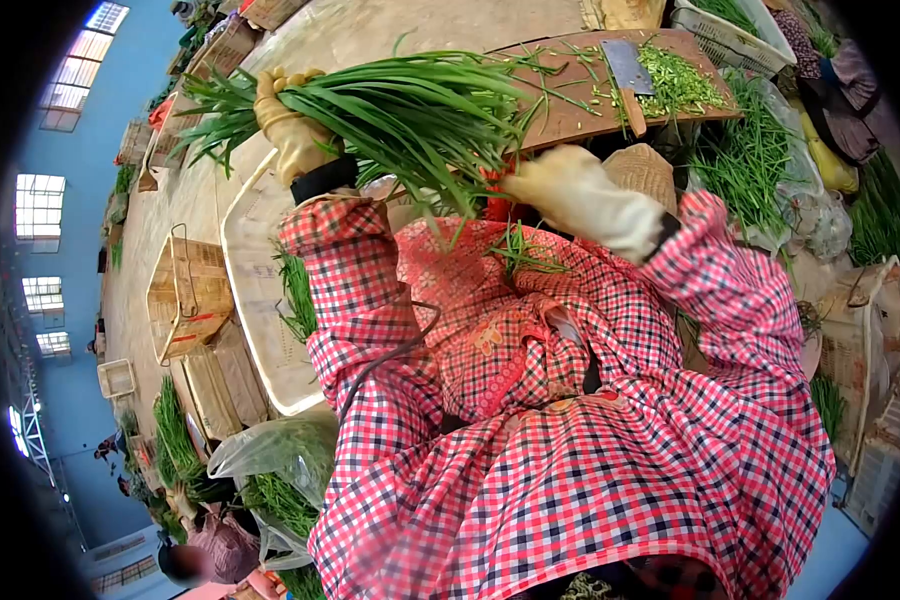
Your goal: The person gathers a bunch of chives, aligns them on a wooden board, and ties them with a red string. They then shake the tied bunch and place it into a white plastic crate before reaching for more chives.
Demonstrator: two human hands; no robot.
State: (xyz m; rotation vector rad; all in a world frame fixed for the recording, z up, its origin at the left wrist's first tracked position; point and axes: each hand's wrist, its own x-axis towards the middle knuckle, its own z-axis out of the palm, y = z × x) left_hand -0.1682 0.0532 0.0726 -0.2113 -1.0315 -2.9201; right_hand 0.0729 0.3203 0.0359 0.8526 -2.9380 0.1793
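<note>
My left hand [292, 125], in a cream glove, is wrapped round a bunch of long green chives [410, 105]. The stalks fan out to the right, and shorter ends stick out left of the fist. My gloved right hand [585, 200] is by the drooping right end of the bunch, fingers drawn together. Something red [495, 183] shows at its fingertips; what they hold is not clear. Beyond the hands, a cleaver [626, 70] with a wooden handle lies on a brown board [570, 118], beside chopped green bits [680, 82].
A white tub [245, 270] with greens stands at my left, with crates [190, 300] beyond it. More chives [740, 180] lie in plastic at the right. A white basket [730, 40] stands behind the board. Other people [220, 545] are at the edges.
</note>
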